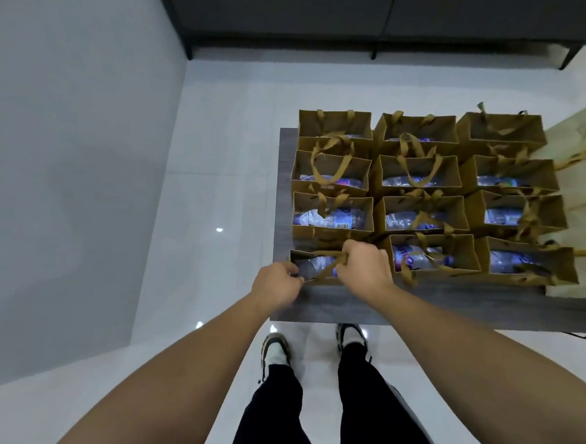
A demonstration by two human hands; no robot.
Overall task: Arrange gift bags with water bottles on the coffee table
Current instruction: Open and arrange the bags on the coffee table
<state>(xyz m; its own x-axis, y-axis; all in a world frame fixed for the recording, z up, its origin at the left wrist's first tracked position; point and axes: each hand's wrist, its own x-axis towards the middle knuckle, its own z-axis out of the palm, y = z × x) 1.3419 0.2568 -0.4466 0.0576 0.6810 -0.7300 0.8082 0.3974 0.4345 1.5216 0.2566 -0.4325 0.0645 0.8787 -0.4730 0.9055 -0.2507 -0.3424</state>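
On the dark surface eleven brown bags already stand in neat rows; the last bag, at the near left corner, has both hands' fingers gripping its handles.

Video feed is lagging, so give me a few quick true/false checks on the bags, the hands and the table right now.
1. Both hands are on the nearest left bag. True.
2. The right hand is empty. False: it grips that bag's handle; the left hand is at its left edge.
3. The gift bags stand in three columns. True.
4. The bags sit on the floor. False: they stand on the coffee table.
5. Water bottles show inside bags. True.
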